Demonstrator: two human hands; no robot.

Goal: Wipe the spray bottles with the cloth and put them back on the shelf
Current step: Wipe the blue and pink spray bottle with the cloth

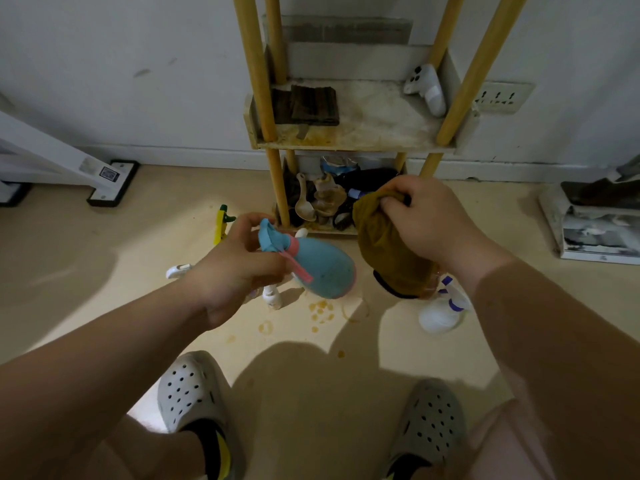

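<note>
My left hand (235, 268) grips a blue spray bottle (322, 268) with a pink trigger by its neck, held tilted above the floor. To its right, my right hand (426, 220) pinches a mustard-brown cloth (384, 251) that hangs down, close to the bottle's base without clearly touching it. A white spray bottle with a purple nozzle (443, 310) stands on the floor below the cloth. More white bottles (272, 296) stand on the floor under my left hand. The wooden shelf (349, 142) stands ahead against the wall.
On the stained middle shelf lie a dark folded cloth (313, 105) and a white controller (427, 88). The bottom shelf holds spoons and clutter (322, 199). A yellow-green bottle (221, 221) stands left of the shelf. Brown stains (320, 311) spot the floor. My feet in clogs (188, 393) are below.
</note>
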